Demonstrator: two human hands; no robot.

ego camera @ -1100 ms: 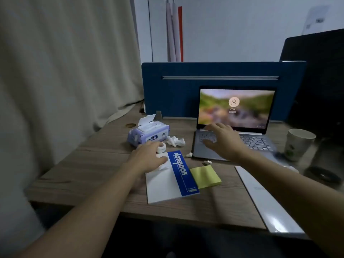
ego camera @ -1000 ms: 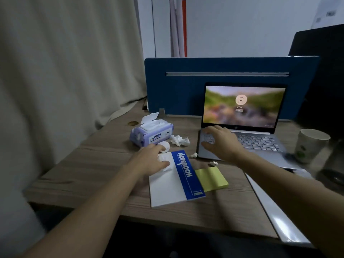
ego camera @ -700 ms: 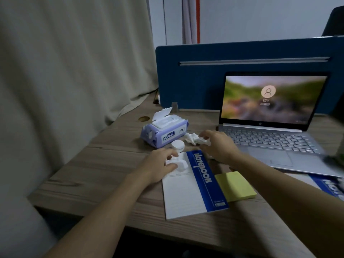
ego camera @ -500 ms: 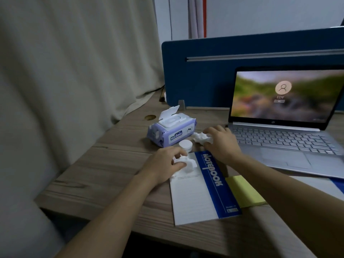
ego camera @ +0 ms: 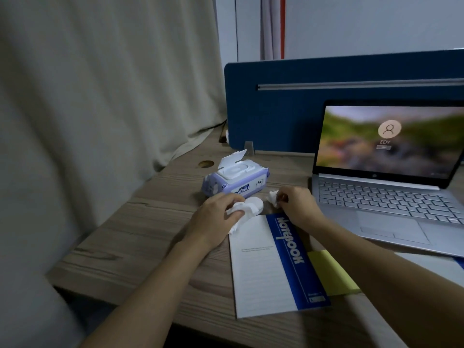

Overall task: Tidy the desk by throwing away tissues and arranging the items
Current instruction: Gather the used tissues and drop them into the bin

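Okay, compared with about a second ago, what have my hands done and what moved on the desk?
The right hand left the laptop keyboard, came left and pinched the crumpled tissue beside the wet-wipes pack. The left hand closed on the tissue at the notebook's top corner. Pack, notebook, yellow sticky notes and laptop stayed put.

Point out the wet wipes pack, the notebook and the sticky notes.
wet wipes pack (ego camera: 241, 185), head view, purple front face.
notebook (ego camera: 261, 267), head view, white cover area.
sticky notes (ego camera: 331, 272), head view, yellow top sheet.
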